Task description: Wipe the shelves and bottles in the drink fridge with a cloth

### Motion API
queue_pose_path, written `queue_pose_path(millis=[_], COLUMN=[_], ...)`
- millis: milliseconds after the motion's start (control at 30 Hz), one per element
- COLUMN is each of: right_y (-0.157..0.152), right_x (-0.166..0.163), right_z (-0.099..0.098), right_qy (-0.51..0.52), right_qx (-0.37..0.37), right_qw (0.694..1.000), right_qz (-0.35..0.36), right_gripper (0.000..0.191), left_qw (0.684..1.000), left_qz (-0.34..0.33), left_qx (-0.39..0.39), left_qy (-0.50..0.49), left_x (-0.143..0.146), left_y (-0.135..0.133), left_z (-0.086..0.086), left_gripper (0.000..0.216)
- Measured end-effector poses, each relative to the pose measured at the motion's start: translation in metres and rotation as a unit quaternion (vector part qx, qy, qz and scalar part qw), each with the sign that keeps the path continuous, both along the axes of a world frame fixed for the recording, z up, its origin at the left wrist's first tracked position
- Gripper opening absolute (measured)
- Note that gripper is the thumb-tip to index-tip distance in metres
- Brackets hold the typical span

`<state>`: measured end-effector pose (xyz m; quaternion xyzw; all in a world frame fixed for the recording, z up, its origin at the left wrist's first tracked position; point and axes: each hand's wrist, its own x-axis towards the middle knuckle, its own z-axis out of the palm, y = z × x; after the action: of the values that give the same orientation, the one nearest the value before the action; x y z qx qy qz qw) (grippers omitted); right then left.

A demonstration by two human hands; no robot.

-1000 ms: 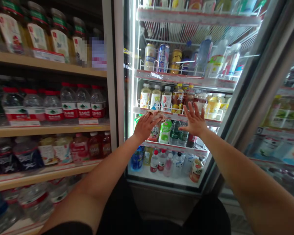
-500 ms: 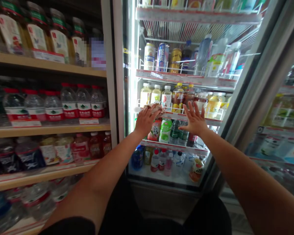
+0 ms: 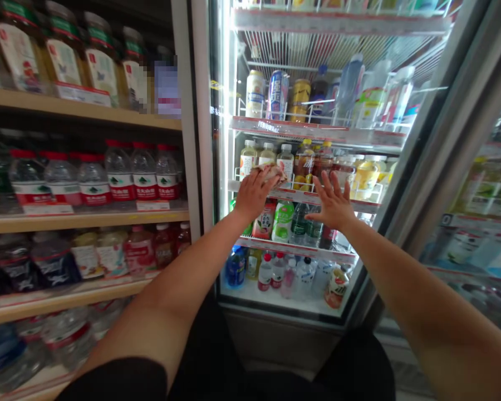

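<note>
My left hand [image 3: 253,195] is closed on a crumpled brownish cloth [image 3: 272,171] and presses it against the glass door [image 3: 234,167] of a drinks fridge, level with the shelf of pale juice bottles [image 3: 267,159]. My right hand [image 3: 333,205] is spread flat with fingers apart, resting on the same glass a little to the right, in front of green and dark bottles [image 3: 294,223]. Both arms reach forward from the bottom of the view.
The fridge holds cans [image 3: 278,94] on an upper rack and small bottles [image 3: 275,273] at the bottom. Wooden shelves [image 3: 83,220] at left carry water bottles [image 3: 121,175] and tea bottles [image 3: 62,61]. A second fridge door frame [image 3: 455,128] slants at right.
My left hand with the cloth has slid upward along the glass, from the green-bottle shelf to the juice-bottle shelf. My right hand has stayed spread at almost the same spot.
</note>
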<state>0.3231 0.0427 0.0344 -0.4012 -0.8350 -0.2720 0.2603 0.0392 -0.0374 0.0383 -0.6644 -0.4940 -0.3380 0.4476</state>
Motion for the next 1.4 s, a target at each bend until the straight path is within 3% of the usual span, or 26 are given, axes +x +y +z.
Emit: queue_pose_path(millis=[267, 467, 667, 833, 967, 1233, 1400], right_y=[0.004, 0.006, 0.005, 0.006, 0.007, 0.005, 0.004], right_x=[0.002, 0.001, 0.001, 0.001, 0.001, 0.001, 0.0], right_z=[-0.003, -0.004, -0.004, -0.006, -0.006, -0.009, -0.011], right_qy=[-0.001, 0.0, 0.004, 0.006, -0.002, 0.006, 0.012], right_qx=[0.029, 0.026, 0.022, 0.029, 0.025, 0.036, 0.036], right_qw=[0.999, 1.0, 1.0, 1.0, 1.0, 0.999, 0.999], right_qz=[0.015, 0.011, 0.01, 0.011, 0.011, 0.009, 0.014], right_gripper=[0.125, 0.127, 0.127, 0.127, 0.13, 0.124, 0.124], left_qw=[0.999, 1.0, 0.999, 1.0, 0.999, 0.999, 0.999], left_qz=[0.014, 0.008, 0.018, 0.003, 0.015, -0.001, 0.021], left_qx=[0.034, 0.004, 0.031, 0.012, 0.04, 0.021, 0.027], left_qy=[-0.016, 0.028, -0.036, 0.02, 0.001, 0.037, -0.016], left_x=[0.008, 0.018, 0.022, 0.026, 0.026, 0.036, 0.041], left_y=[0.005, 0.004, 0.007, 0.006, 0.009, 0.011, 0.012], left_z=[0.026, 0.022, 0.031, 0.034, 0.04, 0.034, 0.037], left_gripper=[0.048, 0.051, 0.051, 0.05, 0.051, 0.051, 0.052])
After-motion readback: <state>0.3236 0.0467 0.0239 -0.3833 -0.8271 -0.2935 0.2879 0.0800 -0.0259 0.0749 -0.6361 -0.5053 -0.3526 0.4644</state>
